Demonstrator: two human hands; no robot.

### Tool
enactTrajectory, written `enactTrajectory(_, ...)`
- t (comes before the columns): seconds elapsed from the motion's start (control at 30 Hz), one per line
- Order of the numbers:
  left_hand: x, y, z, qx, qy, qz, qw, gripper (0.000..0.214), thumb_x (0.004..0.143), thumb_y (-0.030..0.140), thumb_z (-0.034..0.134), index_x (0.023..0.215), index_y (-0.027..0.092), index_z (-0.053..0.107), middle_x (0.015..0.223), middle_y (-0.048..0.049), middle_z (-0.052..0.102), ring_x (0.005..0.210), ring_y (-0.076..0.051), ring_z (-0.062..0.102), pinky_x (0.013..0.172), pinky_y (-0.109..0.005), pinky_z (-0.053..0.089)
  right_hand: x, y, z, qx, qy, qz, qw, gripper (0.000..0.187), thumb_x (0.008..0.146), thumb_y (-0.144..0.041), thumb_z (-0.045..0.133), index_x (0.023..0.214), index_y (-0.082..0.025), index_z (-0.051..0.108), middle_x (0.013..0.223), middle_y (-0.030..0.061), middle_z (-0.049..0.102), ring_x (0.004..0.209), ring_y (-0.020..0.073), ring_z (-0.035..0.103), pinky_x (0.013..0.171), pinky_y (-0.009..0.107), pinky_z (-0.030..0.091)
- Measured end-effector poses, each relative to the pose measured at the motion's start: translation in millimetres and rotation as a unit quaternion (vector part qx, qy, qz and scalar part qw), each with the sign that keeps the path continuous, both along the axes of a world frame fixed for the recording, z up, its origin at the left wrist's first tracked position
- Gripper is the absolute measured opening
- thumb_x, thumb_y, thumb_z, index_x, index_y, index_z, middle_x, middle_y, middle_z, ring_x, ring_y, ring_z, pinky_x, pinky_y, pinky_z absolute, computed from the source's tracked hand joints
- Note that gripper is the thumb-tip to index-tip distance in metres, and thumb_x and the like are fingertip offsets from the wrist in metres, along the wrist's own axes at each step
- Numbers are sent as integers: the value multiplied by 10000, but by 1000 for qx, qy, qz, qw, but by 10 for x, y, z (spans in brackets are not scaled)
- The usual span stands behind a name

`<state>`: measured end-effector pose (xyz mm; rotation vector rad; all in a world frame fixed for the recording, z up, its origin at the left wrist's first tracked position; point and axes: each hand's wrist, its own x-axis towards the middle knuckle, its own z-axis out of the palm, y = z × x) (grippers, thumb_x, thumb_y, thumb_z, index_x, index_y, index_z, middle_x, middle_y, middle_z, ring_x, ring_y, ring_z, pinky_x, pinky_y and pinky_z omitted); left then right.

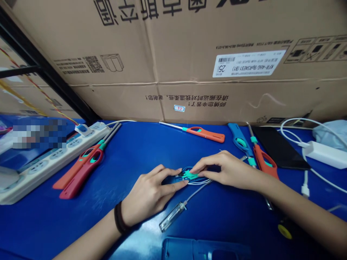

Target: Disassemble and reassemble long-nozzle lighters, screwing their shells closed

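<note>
One small teal plastic part (pixel 190 175) is sitting at the centre of the work, lying in a blue plastic shell (pixel 187 169) on the blue worktop (pixel 130 151), with thin white wires (pixel 199 182) trailing out of it toward the lower right. The right hand (pixel 225 169) is reaching across from the right, its grip closed and its fingertips (pixel 196 169) pressing down on the teal part, while the left hand (pixel 151 189), with a dark band (pixel 119 218) around its wrist, is pinching the shell from the other side between thumb and fingers; the exact contact is hidden behind the fingers. Both hands are working together on this one small piece, and the fine parts appear to be demanding a steady, close hold from both sides. Just below, a clear plastic cylinder (pixel 170 216) is lying on the worktop, with a thin grey line (pixel 195 193) running up from it toward the hands. Farther out, two red and orange long-nosed gas lighters (pixel 89 169) are lying beside a white power strip (pixel 51 166), another orange lighter (pixel 204 133) is resting near the back, and a blue lighter (pixel 241 142) and a second orange lighter (pixel 264 159) are lying to the right near a black phone (pixel 279 148) and a white charger (pixel 325 154), all below a large cardboard carton (pixel 173 47).
</note>
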<state>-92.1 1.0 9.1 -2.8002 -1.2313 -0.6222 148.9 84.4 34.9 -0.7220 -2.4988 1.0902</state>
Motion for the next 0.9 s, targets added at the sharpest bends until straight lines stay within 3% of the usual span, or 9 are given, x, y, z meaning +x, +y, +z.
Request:
enactTrajectory(0.4,-2,-22,-20,-3,6,5,1000,328,915,233,497,1211,332,598,1156,-64,613,874,-190,569,660,-325,567,-17,-82,-17,83,14,-7,996,235,849,-93,552,978,-232,691,915,-24,721,825,103,662,748,188,469)
enactTrajectory(0.9,12,-13,3,4,11,-1,1000,319,918,238,494,1205,321,604,1140,-67,619,857,-184,568,651,-315,566,-23,-256,-105,151,-50,-30,987,257,879,-83,481,1022,-218,646,904,29,680,831,152,633,752,251,483)
